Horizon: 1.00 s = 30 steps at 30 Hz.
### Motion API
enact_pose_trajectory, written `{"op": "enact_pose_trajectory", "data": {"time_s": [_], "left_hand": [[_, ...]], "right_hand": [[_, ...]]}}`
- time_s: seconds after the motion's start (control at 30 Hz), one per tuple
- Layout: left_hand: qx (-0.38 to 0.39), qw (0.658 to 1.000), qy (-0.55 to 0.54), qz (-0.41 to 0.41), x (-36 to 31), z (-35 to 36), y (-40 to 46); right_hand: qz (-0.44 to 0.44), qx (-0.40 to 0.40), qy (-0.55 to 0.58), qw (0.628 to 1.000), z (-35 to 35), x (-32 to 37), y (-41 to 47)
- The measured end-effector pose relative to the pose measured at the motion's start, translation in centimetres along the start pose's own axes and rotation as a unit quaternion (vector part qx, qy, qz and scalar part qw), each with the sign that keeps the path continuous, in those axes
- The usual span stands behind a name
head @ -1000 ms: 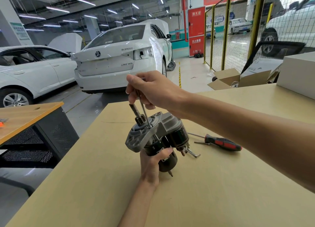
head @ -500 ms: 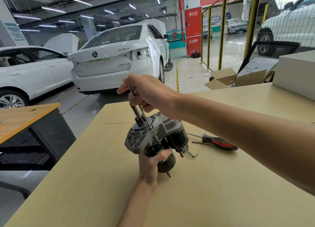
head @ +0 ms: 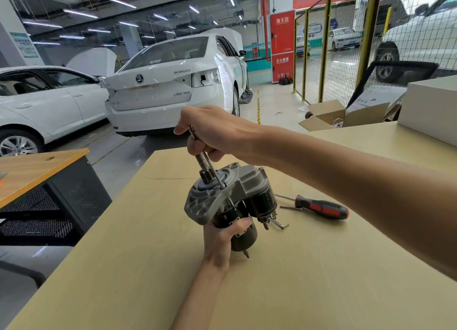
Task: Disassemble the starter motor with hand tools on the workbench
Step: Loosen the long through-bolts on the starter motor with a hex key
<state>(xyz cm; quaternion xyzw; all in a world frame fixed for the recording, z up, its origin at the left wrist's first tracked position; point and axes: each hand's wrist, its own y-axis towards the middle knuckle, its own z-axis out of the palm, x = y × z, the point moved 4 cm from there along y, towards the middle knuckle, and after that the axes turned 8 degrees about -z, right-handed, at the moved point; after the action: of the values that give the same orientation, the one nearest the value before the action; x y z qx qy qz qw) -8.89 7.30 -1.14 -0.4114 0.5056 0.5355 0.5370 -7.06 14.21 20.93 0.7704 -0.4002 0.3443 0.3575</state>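
1. Nearest to me, my left forearm comes up from the bottom centre of the frame across the pale wooden tabletop point(head: 321, 280).
2. My left hand point(head: 223, 240) is closed around the black cylindrical body of the starter motor point(head: 230, 201), thumb lying across its front, holding it just below the middle of the frame.
3. The starter motor stands tilted on its rear end on the tabletop, its grey cast nose housing facing up and to the left, with a second, smaller black cylinder beside the main one on the right.
4. My right arm reaches in from the right edge, and my right hand point(head: 215, 131) is curled around a slim metal tool point(head: 197, 145) above the motor.
5. The tool's shaft slants down from my fist into the top of the nose housing, just beside the pinion shaft; I cannot tell exactly what its tip sits on.
6. To the right of the motor, a small bent metal rod point(head: 280, 223) lies on the tabletop just beside it.
7. Farther right lies a screwdriver point(head: 321, 207) with a black and red handle, its blade pointing left.
8. Beyond the tabletop, an open cardboard box point(head: 329, 116) sits at the right.
9. In the upper left stand two white cars point(head: 160, 94).
10. A yellow-framed mesh fence point(head: 346, 57) fills the upper right.
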Motion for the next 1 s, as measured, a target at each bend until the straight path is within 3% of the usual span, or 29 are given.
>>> {"op": "enact_pose_trajectory", "data": {"time_s": [0.1,0.3,0.43,0.7,1.0], "left_hand": [[-0.002,1.000,-0.001,0.004,-0.1,0.1,0.0],[-0.006,1.000,0.005,0.004,-0.1,0.0,0.0],[-0.012,1.000,0.009,0.003,-0.1,0.0,0.0],[-0.013,1.000,0.010,-0.002,-0.1,0.0,0.2],[-0.008,1.000,0.002,-0.004,-0.2,-0.1,0.1]], "right_hand": [[0.011,0.033,0.019,0.999,-0.7,0.4,0.2],[-0.017,0.057,-0.066,0.996,-2.0,0.7,0.0],[0.000,0.030,0.016,0.999,-1.6,-0.2,-0.3],[-0.013,0.001,0.009,1.000,-0.9,0.2,0.0],[-0.012,-0.048,0.165,0.985,-0.7,-1.8,-0.6]]}}
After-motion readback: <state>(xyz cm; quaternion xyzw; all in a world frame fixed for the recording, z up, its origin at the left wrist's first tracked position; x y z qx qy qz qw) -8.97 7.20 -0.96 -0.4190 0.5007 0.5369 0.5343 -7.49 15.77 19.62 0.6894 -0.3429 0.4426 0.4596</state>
